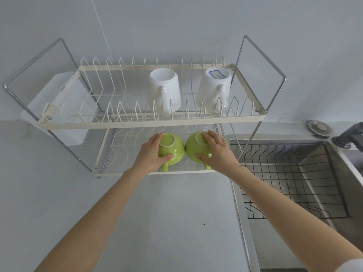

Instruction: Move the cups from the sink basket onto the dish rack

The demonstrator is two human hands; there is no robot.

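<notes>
Two green cups stand upside down, side by side and touching, on the lower tier of the cream wire dish rack (149,124). My left hand (151,153) grips the left green cup (173,148). My right hand (216,152) grips the right green cup (193,149). Both cup handles point toward me. On the upper tier two white mugs rest upside down, one in the middle (164,89) and one on the right (213,88). The black wire sink basket (290,173) in the steel sink on the right holds nothing.
A white plastic tray (59,99) hangs at the rack's left end. The steel sink (337,169) has a dark faucet (349,136) and a round metal plug (320,128) at its back right. Grey countertop (167,213) lies in front of the rack.
</notes>
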